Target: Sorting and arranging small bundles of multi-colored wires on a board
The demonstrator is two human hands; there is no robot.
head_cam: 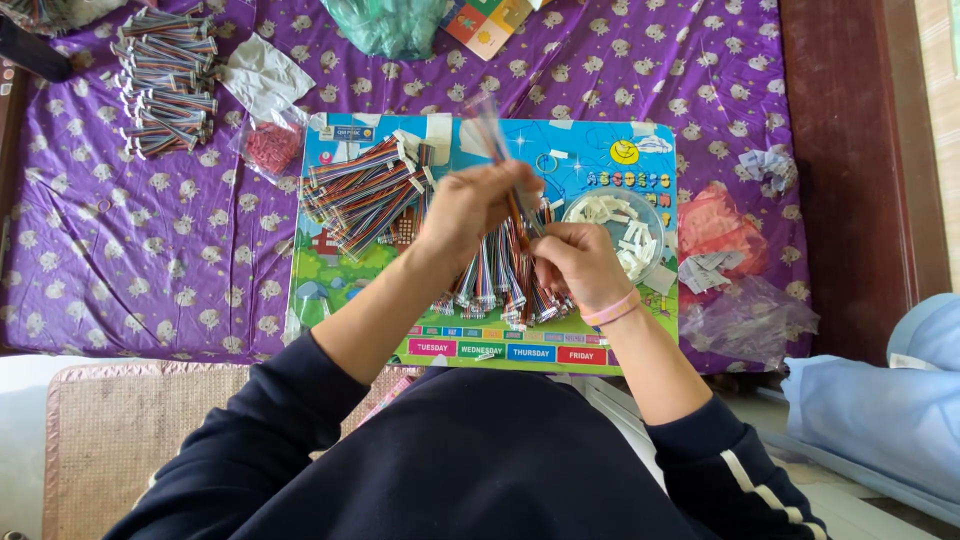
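Far to the left of both hands, bundled cables point(165, 80) lie in a stack on the purple cloth point(120, 250), with a crumpled white bag point(262, 70) beside them and a small bag of red bands point(271, 146) just below that. Nearer the hands, a loose pile of cables point(365, 190) lies fanned on the left part of the board point(340, 290), just left of the left hand.

The left hand point(470, 205) is raised over the middle of the board, fingers closed around a cable point(492, 135). The cable sticks up and away from that hand, blurred at its far end, and runs down to the right between the two hands.

The right hand point(580, 262) sits just right of and below the left one, almost touching it, fingers curled around the lower part of the same cable; the exact grip is hidden by the fingers. A pink band point(612, 310) circles its wrist. Directly beneath both hands, standing cables point(500, 285) crowd the board, touching the underside of the right hand.

Just right of the right hand stands a clear bowl point(648, 215) holding small white pieces. Further right, off the board, lie scraps of paper point(715, 268), a red bag point(720, 220) and a clear bag point(745, 320).
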